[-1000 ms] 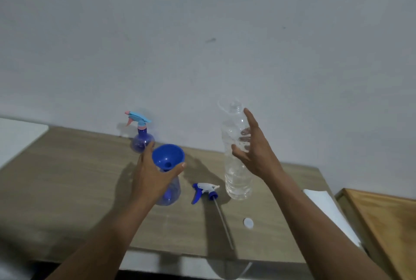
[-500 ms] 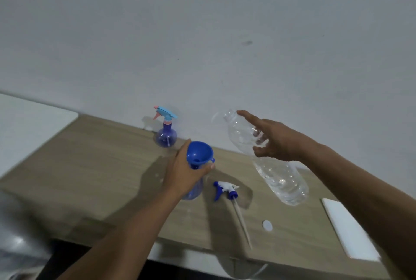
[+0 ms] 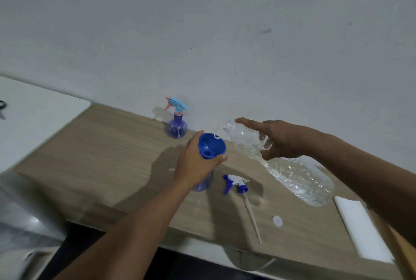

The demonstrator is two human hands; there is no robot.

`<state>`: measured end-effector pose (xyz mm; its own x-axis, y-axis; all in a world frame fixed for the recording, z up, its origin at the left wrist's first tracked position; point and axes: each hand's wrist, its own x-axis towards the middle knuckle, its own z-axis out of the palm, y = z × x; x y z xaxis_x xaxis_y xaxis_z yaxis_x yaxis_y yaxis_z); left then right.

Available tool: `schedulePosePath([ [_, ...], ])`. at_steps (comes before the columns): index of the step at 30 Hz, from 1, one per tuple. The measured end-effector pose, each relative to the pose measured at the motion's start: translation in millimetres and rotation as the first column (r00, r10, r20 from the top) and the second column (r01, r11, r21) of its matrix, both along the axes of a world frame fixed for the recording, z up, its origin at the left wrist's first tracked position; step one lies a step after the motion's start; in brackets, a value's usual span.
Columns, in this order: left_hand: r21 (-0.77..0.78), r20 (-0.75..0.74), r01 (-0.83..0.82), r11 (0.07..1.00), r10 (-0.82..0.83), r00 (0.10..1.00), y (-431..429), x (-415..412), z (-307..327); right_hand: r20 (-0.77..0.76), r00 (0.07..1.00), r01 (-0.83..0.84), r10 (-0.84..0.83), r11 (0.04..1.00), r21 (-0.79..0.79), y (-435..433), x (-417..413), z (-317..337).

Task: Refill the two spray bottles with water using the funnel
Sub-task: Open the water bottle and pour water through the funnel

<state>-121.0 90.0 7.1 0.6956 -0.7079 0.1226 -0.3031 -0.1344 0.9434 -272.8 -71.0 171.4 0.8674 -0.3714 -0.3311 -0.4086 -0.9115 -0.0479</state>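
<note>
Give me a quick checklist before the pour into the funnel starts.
1. Funnel seated in the open spray bottle: ok, left hand grips both.
2. Water bottle uncapped: ok, cap lies on the table.
3. Bottle mouth over the funnel: not ok, it sits just beside the rim, tilted toward it.
4. Right hand grip on the water bottle: ok, fingers wrap its upper part.
5. Sprayer head clear of the pour: ok, lying on the table to the right.
6. Water level in the spray bottle: cannot tell, the hand hides it.
</note>
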Motion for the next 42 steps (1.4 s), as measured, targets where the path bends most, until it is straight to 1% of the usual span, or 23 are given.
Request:
schedulePosePath([
  [5,-0.057,0.009,0.02,0.998,-0.02,1.0,2.5,-2.0,8.8,-0.064,0.998,-0.019,0.017,0.999,-0.033,4.2,6.5,4.0],
  [16,-0.035,0.007,0.04,0.999,-0.04,0.999,6.5,-2.9,16.1,-0.153,0.988,-0.046,0.035,0.997,-0.066,5.9,9.1,10.3],
  [24,-0.052,-0.009,0.044,0.998,-0.045,0.999,10.1,-3.0,19.9,-0.195,0.98,-0.045,0.026,0.995,-0.094,4.9,13.0,12.5],
  [36,-0.084,-0.035,0.044,0.995,-0.047,0.998,9.5,-2.8,17.5,-0.227,0.973,-0.059,0.03,0.991,-0.122,-0.4,16.9,16.4],
  [42,-0.083,-0.031,0.042,0.996,-0.045,0.999,9.6,-3.3,18.0,-0.207,0.977,-0.078,0.049,0.988,-0.13,-1.2,18.7,16.1],
])
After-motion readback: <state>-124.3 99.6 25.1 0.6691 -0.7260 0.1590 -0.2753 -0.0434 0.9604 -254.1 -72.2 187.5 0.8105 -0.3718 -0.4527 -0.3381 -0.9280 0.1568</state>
